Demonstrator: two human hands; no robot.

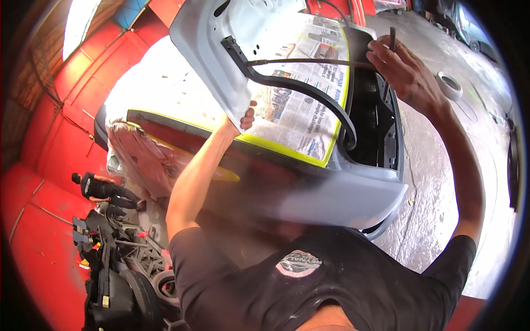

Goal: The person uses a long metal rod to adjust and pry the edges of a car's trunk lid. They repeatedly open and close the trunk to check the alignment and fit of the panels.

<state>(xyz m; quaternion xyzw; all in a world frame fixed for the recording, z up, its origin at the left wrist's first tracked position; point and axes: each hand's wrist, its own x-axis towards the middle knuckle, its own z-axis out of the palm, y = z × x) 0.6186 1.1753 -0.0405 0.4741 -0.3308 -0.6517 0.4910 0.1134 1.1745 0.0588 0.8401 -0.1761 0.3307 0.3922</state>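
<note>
My left hand [247,118] is closed around the lower corner of a raised grey trunk lid [207,60], its fingertips showing on the inner side. A dark curved hinge arm [314,94] runs from the lid down to the rear of the car. From near the hinge's upper end, a thin dark rod [314,62] stretches right to the fingers of my right hand [406,71]. That hand is raised over the trunk opening [367,116], fingers bent. A short dark stick [392,37] pokes up between them; whether the hand also grips the rod is hidden.
Newspaper [292,118] edged with yellow tape [284,153] masks the car's rear window area. The grey rear body [337,193] lies close before me. Car parts [118,281] are piled lower left, near a person [102,188]. A tape-like roll [450,86] lies on the right floor.
</note>
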